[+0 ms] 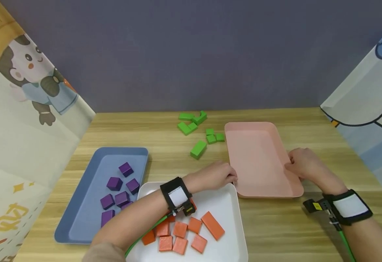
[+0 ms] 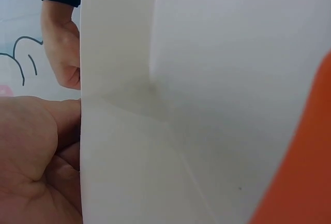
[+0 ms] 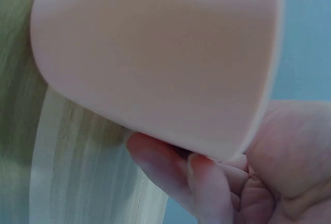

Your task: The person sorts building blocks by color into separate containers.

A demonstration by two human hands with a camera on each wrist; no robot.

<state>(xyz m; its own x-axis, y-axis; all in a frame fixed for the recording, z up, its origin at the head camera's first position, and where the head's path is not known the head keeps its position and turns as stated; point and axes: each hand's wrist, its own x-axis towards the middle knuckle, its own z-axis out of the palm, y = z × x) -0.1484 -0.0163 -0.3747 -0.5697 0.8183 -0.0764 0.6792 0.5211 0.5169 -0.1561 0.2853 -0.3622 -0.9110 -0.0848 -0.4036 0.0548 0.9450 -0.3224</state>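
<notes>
An empty pink tray (image 1: 256, 156) lies on the right half of the table. My right hand (image 1: 303, 163) grips its right rim; the right wrist view shows fingertips (image 3: 207, 182) under the pink tray's wall (image 3: 155, 69). At the left rim my left hand (image 1: 215, 177) holds on with curled fingers, its forearm crossing over a white tray (image 1: 231, 225). That white tray carries several orange blocks (image 1: 213, 225), some hidden beneath the arm. In the left wrist view the white tray (image 2: 119, 167) covers the left fingertips, beside the palm (image 2: 26, 151).
A blue tray (image 1: 79, 214) with several purple blocks (image 1: 114, 183) stands at the left. Green blocks (image 1: 198, 149) of various shapes lie loose behind the white tray. A dark grey panel (image 1: 204, 54) rises behind the wooden table (image 1: 132, 127), with printed sheets at both sides.
</notes>
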